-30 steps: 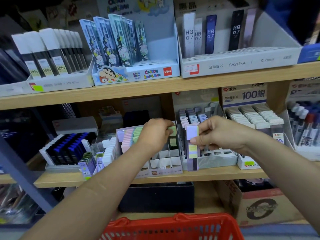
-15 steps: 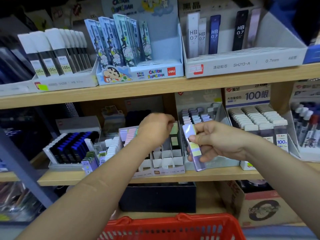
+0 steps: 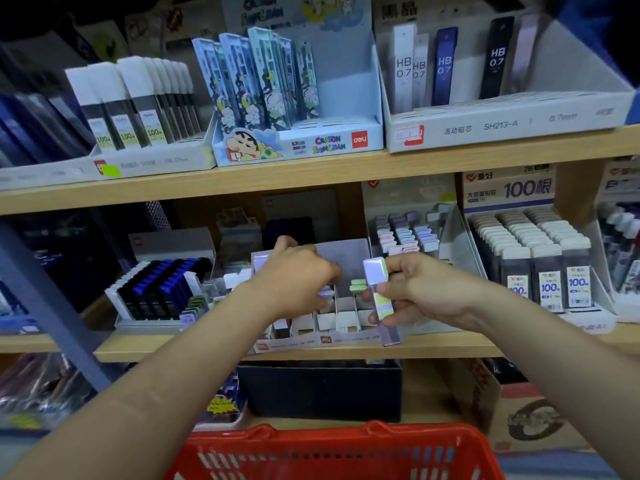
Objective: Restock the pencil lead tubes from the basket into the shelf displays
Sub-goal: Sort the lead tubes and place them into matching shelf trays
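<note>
A white cardboard display (image 3: 341, 322) with small compartments stands on the middle shelf; a few green-capped tubes (image 3: 358, 286) sit in it. My left hand (image 3: 294, 280) reaches into the display with fingers curled, and a lilac tube end (image 3: 325, 292) shows at its fingertips. To the right of it, my right hand (image 3: 427, 291) grips a clear lead tube (image 3: 381, 299) with a lilac cap and a yellow-green label, upright in front of the display's right edge. The red basket (image 3: 346, 452) is below me; its contents are hidden.
Right of the display stand a grey tray of pastel-capped tubes (image 3: 405, 237) and a box of "100" tubes (image 3: 547, 268). Blue and black tubes (image 3: 159, 285) fill a tray on the left. Boxed displays (image 3: 298, 98) line the upper shelf. A black box (image 3: 318, 389) sits underneath.
My right hand has carried the lilac-capped tube left, from the grey tray toward the compartment display. My left hand has shifted within the display from the green tubes to a lilac one.
</note>
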Action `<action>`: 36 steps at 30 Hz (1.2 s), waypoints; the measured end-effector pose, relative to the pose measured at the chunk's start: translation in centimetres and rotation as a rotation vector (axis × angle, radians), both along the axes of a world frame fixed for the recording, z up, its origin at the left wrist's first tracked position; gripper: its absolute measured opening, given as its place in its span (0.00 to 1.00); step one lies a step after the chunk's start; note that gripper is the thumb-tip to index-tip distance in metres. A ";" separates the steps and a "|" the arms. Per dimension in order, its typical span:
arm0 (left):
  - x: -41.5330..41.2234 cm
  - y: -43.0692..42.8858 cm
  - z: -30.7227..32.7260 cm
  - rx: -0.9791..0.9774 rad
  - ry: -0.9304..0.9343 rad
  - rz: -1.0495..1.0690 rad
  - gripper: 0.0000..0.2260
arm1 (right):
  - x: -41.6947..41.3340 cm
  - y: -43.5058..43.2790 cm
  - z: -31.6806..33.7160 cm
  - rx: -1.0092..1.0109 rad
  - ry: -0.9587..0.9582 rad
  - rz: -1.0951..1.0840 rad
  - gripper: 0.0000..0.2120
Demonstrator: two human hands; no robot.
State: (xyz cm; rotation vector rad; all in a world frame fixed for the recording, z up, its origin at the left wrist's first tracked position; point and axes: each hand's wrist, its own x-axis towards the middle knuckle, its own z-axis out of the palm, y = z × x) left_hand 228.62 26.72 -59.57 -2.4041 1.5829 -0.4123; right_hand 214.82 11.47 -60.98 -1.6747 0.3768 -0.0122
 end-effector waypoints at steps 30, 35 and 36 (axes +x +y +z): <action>1.7 -3.6 0.5 -0.300 0.465 -0.045 0.14 | 2.3 2.3 -1.1 -0.431 -0.196 -0.247 0.08; 2.2 -4.7 1.1 -0.320 0.532 0.069 0.11 | 1.6 1.8 -0.5 -0.621 -0.090 -0.254 0.10; 2.2 -5.0 1.2 -0.314 0.520 0.084 0.12 | 1.5 1.7 -0.5 -0.632 -0.078 -0.252 0.11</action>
